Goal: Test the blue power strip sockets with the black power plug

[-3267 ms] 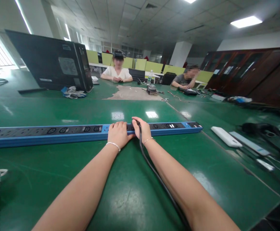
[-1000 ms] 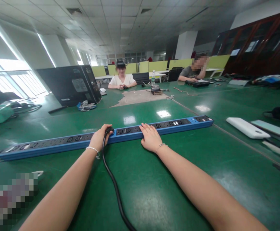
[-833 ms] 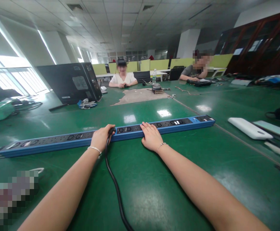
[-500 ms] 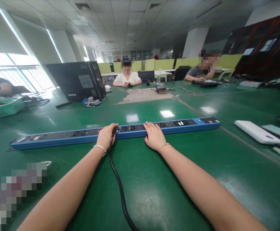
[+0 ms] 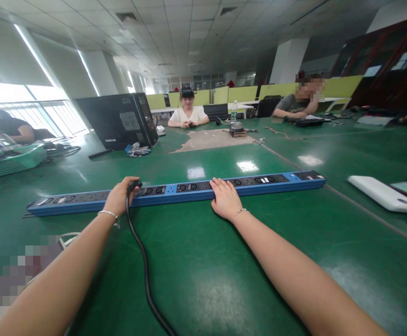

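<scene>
A long blue power strip [image 5: 189,195] with a black socket face lies across the green table, its right end slightly farther from me. My left hand [image 5: 118,196] is closed around a black power plug [image 5: 134,185], held at the strip's top left of the middle. From the plug a thick black cable [image 5: 147,275] runs down toward the table's near side. Whether the plug's pins touch a socket is hidden. Lying flat with fingers stretched over the strip's front edge, right of the middle, is my right hand [image 5: 226,198], holding nothing.
A black computer case [image 5: 119,120] stands at the back left, with work gloves [image 5: 136,150] beside it. A green basket [image 5: 12,163] sits far left. On the right lies a white power bank-like object [image 5: 383,193]. Several people sit around the table.
My left hand has moved left along the strip with the plug, uncovering a blue socket. The right hand stays on the strip. The view has shifted slightly.
</scene>
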`<state>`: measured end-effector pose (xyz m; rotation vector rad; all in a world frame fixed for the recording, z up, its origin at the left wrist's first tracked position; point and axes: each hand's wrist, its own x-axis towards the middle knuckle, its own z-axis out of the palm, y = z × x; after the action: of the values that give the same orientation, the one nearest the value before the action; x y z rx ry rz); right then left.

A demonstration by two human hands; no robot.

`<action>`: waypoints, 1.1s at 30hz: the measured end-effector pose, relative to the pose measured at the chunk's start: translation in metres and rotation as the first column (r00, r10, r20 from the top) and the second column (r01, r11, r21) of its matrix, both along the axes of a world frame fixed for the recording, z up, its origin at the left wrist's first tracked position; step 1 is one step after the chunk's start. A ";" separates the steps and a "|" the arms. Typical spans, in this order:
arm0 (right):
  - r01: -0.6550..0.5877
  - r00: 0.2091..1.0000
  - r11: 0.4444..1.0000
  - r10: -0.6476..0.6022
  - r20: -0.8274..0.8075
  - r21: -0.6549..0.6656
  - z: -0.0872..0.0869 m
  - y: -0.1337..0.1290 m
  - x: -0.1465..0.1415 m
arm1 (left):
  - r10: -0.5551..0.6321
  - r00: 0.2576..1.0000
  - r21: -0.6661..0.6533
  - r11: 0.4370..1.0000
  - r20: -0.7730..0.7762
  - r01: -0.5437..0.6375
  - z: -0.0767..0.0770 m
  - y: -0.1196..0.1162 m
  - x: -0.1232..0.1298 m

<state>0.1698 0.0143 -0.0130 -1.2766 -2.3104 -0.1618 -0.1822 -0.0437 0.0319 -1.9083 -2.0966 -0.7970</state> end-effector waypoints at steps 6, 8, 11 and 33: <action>-0.001 1.000 1.000 0.001 0.006 0.000 0.000 0.000 0.000 | -0.033 0.995 -0.130 0.991 -0.090 0.021 -0.001 -0.002 -0.017; 0.001 1.000 1.000 -0.001 0.007 -0.001 0.000 0.000 0.000 | -0.050 0.992 -0.155 0.987 -0.116 0.032 0.001 -0.002 -0.017; 0.005 1.000 1.000 -0.005 0.018 0.002 0.001 0.000 0.000 | -0.063 0.988 -0.184 0.982 -0.139 0.037 0.000 -0.003 -0.018; 0.005 1.000 1.000 -0.005 0.003 0.004 0.001 0.002 0.001 | -0.016 0.990 0.068 0.998 0.142 0.006 0.005 -0.005 0.019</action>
<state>0.1710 0.0160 -0.0118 -1.2811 -2.3090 -0.1699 -0.1634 -0.0488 0.0365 -1.8813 -2.1116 -1.0216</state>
